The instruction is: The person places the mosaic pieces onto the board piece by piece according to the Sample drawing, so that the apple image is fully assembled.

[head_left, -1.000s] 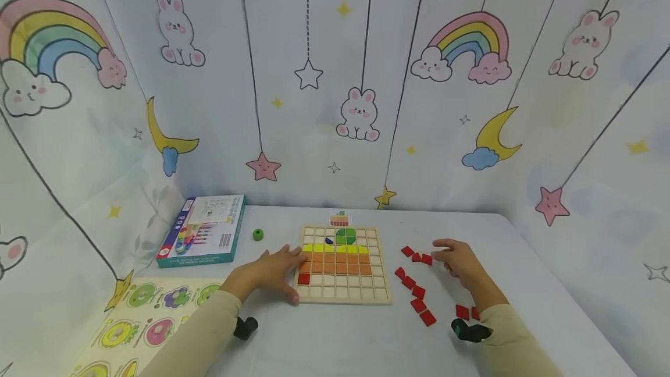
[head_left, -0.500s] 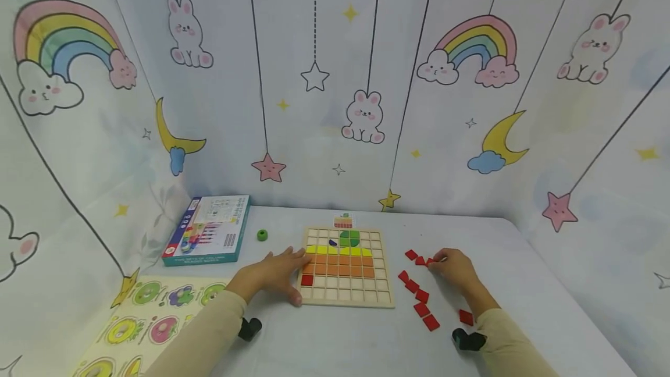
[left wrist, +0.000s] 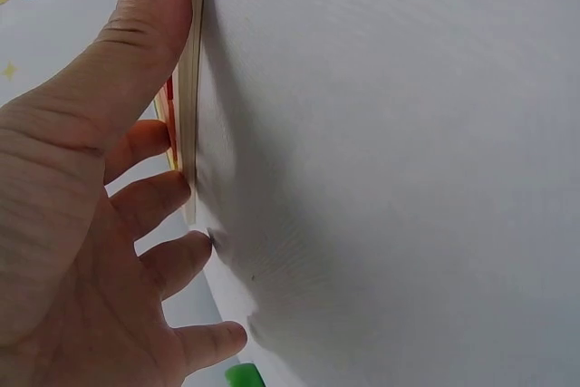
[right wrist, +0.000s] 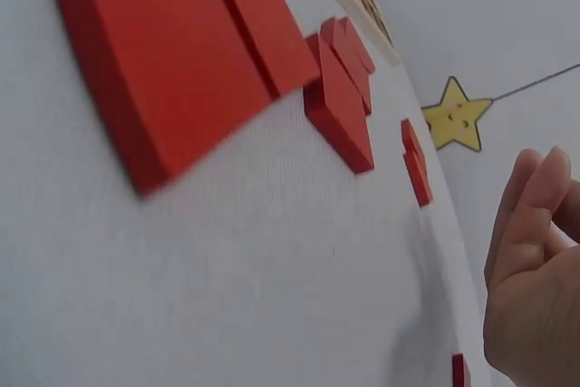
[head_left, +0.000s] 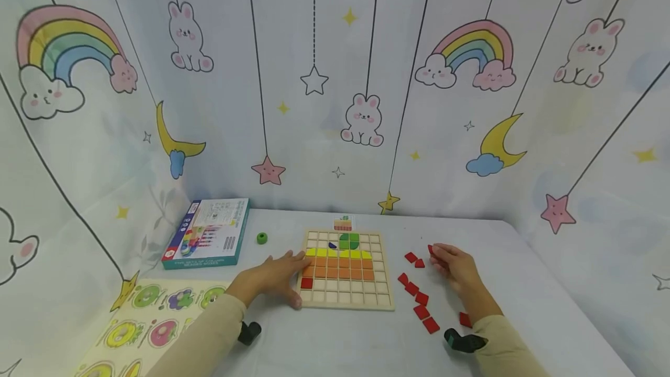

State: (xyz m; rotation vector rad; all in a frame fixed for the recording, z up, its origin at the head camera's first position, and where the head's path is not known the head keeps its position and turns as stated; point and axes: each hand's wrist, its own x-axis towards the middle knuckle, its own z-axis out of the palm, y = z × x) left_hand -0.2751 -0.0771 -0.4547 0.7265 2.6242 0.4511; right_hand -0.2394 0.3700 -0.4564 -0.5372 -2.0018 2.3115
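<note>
A wooden grid board (head_left: 345, 297) lies mid-table, with green, yellow and orange pieces, a small blue piece and one red square (head_left: 306, 283) set in it. My left hand (head_left: 274, 278) rests at its left edge. In the left wrist view, the thumb and fingers of the hand (left wrist: 63, 197) are spread along the board's side (left wrist: 188, 88). To the right of the board, my right hand (head_left: 458, 269) pinches a small red tile (head_left: 431, 249) between thumb and fingertips. That tile is hidden in the right wrist view, where the hand (right wrist: 535, 260) shows at the right.
Several loose red tiles (head_left: 412, 288) lie between the board and my right hand; another red tile (head_left: 465, 319) is beside the right wrist. A picture card (head_left: 344, 223) stands behind the board. Leftward are a green bead (head_left: 262, 238), a flat box (head_left: 209, 231) and a fruit sheet (head_left: 141, 330).
My right hand came down onto a red tile at the far end of the loose ones, pinched it and raised it slightly. The left hand stays at the board's edge.
</note>
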